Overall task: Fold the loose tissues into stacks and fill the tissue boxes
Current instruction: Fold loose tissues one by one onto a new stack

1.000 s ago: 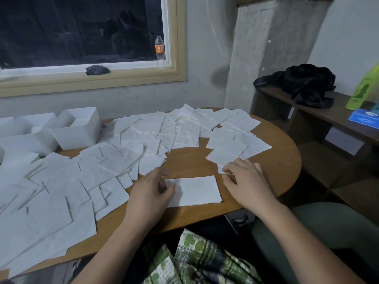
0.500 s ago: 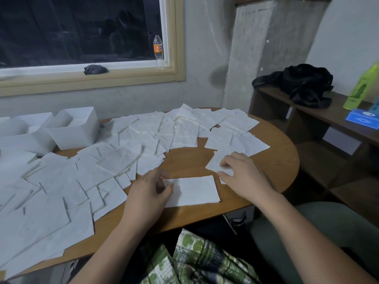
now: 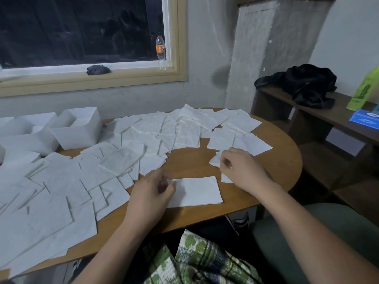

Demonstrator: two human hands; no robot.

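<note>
1. Right hand (image 3: 242, 170) has curled, pinching a loose tissue (image 3: 215, 160) near the table's (image 3: 194, 160) right edge.
2. Left hand (image 3: 152, 190) pinches the folded stack (image 3: 198, 190) at the front edge.
3. Far-left tissue box (image 3: 77, 138) holds folded tissues (image 3: 82, 120).

A plain room in a home, used as a makeshift work spot. Rough plastered walls (image 3: 207, 48) and a bare concrete pillar (image 3: 272, 48) stand at the far side. A wood-framed window (image 3: 82, 27), dark outside, has a soda bottle (image 3: 160, 49) and a dark cloth (image 3: 98, 70) on its sill. On the right, a wooden shelf (image 3: 328, 117) holds a black bag (image 3: 307, 85), a green bottle (image 3: 365, 89) and a blue box (image 3: 365, 119). The round wooden table (image 3: 276, 167) carries loose tissues (image 3: 61, 191), a folded stack (image 3: 196, 191) and white boxes (image 3: 78, 130).
</note>
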